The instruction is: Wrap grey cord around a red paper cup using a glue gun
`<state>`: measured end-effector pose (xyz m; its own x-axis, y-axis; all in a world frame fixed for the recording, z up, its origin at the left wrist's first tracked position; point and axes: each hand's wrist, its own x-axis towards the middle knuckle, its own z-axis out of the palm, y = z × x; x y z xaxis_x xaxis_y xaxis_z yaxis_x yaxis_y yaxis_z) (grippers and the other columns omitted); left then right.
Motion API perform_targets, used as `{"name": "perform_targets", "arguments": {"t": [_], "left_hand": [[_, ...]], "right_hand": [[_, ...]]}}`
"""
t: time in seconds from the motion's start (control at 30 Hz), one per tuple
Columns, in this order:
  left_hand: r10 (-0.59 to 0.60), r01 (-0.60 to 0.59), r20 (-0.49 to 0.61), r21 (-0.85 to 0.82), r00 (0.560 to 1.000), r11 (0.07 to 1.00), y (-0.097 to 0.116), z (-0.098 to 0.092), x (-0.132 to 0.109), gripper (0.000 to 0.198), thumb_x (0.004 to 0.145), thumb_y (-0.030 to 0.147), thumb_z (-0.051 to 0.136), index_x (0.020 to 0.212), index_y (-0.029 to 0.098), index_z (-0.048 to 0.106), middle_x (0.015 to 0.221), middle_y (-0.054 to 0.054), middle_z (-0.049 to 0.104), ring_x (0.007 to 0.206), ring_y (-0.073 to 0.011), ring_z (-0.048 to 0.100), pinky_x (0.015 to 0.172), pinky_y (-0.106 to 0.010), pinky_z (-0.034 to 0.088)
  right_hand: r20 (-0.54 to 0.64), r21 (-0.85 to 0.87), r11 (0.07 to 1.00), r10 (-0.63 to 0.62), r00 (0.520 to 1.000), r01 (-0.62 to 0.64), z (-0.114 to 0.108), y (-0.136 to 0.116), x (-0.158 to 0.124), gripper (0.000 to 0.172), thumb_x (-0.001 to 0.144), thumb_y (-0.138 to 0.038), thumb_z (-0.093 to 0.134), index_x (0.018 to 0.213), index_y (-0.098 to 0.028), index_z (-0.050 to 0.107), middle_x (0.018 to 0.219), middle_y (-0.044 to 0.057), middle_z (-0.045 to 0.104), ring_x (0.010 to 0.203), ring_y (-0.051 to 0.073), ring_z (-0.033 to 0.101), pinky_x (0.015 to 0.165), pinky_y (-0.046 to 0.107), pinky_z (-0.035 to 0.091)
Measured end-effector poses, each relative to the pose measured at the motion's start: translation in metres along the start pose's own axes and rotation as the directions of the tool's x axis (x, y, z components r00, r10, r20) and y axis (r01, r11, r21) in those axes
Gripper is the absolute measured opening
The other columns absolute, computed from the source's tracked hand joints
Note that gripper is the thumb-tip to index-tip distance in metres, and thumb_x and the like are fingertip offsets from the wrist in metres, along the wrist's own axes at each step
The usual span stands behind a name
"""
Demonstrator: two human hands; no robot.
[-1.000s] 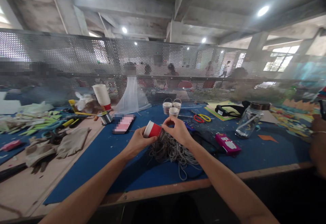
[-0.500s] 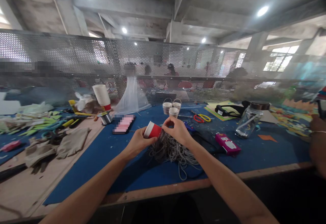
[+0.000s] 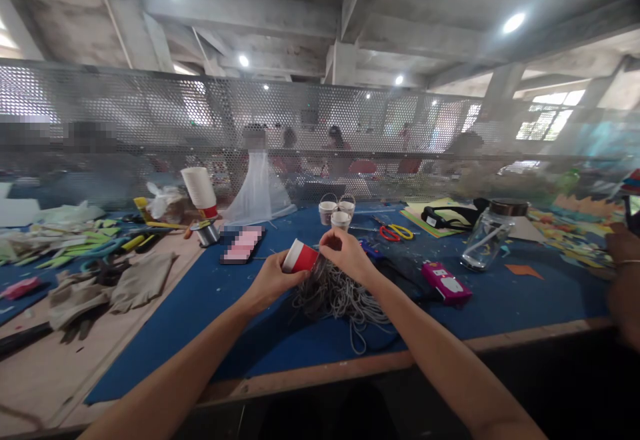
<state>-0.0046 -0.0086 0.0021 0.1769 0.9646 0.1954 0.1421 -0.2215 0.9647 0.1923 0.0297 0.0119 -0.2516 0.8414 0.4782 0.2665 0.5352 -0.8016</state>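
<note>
My left hand (image 3: 273,277) is closed around a red and white paper cup (image 3: 301,257), which lies tilted on its side in the grip. Close to the cup's red end, my right hand (image 3: 349,255) is closed with thumb and forefinger pinched together. What the pinch holds, if anything, is too small to make out; it may be grey cord. Below both hands a loose heap of grey cord (image 3: 345,297) lies on the blue table mat (image 3: 190,333). Just beyond my right hand stand small white cups with wire handles (image 3: 328,211).
Left: a stack of paper cups (image 3: 199,189) on a metal can, a phone (image 3: 243,245), and work gloves (image 3: 143,283). Right: scissors (image 3: 390,233), a purple box (image 3: 446,283), a glass jar (image 3: 489,235). Another person's arm (image 3: 625,280) is at the right edge. A perforated screen (image 3: 310,113) stands behind.
Very little differs. Both hands keep nearly the same place and grip, with the cup still in my left hand.
</note>
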Motion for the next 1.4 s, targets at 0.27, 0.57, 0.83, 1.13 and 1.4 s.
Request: {"name": "perform_targets", "arguments": {"t": [0.27,0.57,0.83,1.13,1.4], "left_hand": [[-0.033,0.032,-0.009,-0.102,0.999,0.994,0.004,-0.002,0.0,0.039,0.061,0.032,0.082,0.092,0.012,0.069,0.072,-0.002,0.069,0.061,-0.0152,0.06,0.061,-0.025,0.046],[-0.033,0.023,-0.041,-0.204,0.999,0.979,-0.002,-0.005,0.005,0.032,0.062,0.029,0.083,0.086,0.013,0.068,0.07,-0.001,0.067,0.061,-0.0133,0.058,0.061,-0.024,0.045],[-0.048,0.035,-0.032,-0.327,0.998,0.944,0.0,-0.005,0.004,0.031,0.068,0.026,0.08,0.092,0.014,0.066,0.079,-0.001,0.069,0.067,-0.0125,0.06,0.065,-0.023,0.049],[-0.066,0.03,-0.088,-0.355,0.994,0.934,-0.001,-0.007,0.005,0.032,0.065,0.029,0.082,0.089,0.014,0.068,0.08,-0.003,0.069,0.068,-0.0136,0.061,0.064,-0.023,0.05],[-0.059,0.023,-0.074,-0.424,0.995,0.906,-0.007,-0.009,0.008,0.029,0.066,0.032,0.08,0.089,0.015,0.071,0.083,-0.004,0.07,0.071,-0.017,0.062,0.065,-0.027,0.052]], "right_hand": [[0.013,0.232,0.969,0.082,0.997,-0.082,-0.003,-0.003,0.003,0.016,0.082,-0.025,0.053,0.087,-0.02,0.067,0.087,0.002,0.07,0.079,0.016,0.066,0.082,0.029,0.05],[-0.062,0.349,0.934,0.107,0.992,-0.079,-0.001,-0.003,0.002,0.022,0.086,-0.035,0.054,0.087,-0.019,0.069,0.091,0.005,0.071,0.088,0.019,0.067,0.088,0.033,0.05],[-0.151,0.107,0.994,0.035,0.988,-0.019,-0.001,0.006,0.003,0.022,0.087,-0.034,0.052,0.094,-0.019,0.066,0.093,0.005,0.07,0.089,0.018,0.065,0.086,0.03,0.049],[-0.185,-0.095,0.985,-0.16,0.97,0.145,0.002,0.001,-0.007,0.017,0.092,-0.029,0.05,0.098,-0.02,0.063,0.101,0.006,0.067,0.095,0.018,0.063,0.091,0.032,0.047],[-0.105,-0.045,0.989,-0.143,0.984,0.138,0.006,0.005,-0.008,0.023,0.09,-0.033,0.057,0.109,-0.02,0.059,0.109,0.007,0.065,0.101,0.018,0.063,0.095,0.034,0.047]]}}
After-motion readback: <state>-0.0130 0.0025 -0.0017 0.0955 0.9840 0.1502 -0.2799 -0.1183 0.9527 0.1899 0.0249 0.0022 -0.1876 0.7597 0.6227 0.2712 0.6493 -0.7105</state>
